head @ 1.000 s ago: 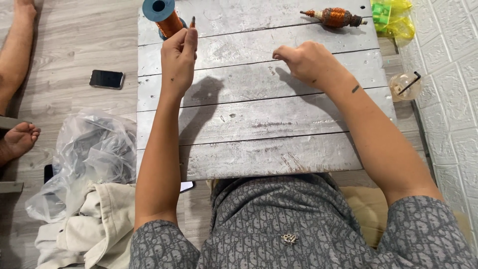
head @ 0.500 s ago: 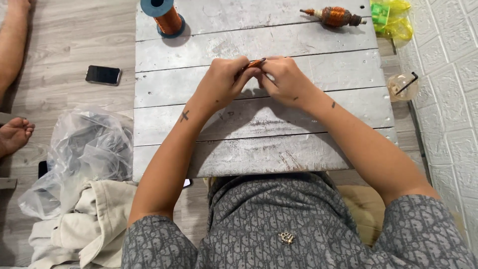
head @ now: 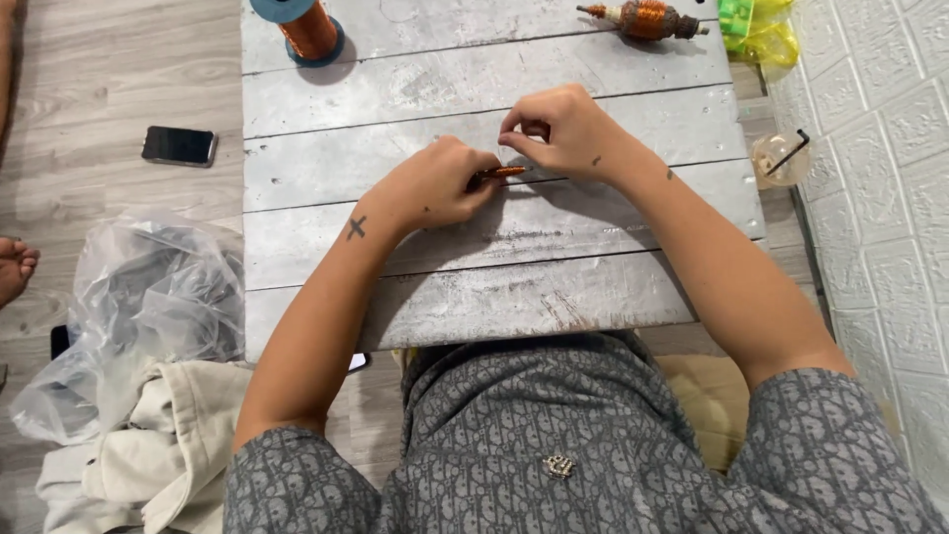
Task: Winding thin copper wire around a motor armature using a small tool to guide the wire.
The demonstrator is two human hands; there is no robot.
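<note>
My left hand (head: 435, 186) and my right hand (head: 556, 131) meet over the middle of a grey plank table (head: 494, 297). Between their fingertips lies a small copper-coloured piece (head: 502, 172), thin and short; my left hand pinches one end and my right hand's fingers close over the other. A spool of copper wire (head: 306, 25) with a blue top stands at the table's far left. A copper-wound motor armature (head: 647, 18) lies at the far right.
A black phone (head: 179, 145) lies on the wooden floor to the left. A clear plastic bag (head: 138, 307) and cream cloth (head: 148, 455) sit near my left knee. A plastic cup with a straw (head: 779, 158) stands by the white wall, a yellow-green bag (head: 756, 25) beyond it.
My left hand left the spool at the far left and came to the middle. Both hands joined on the small copper piece and have shifted slightly since.
</note>
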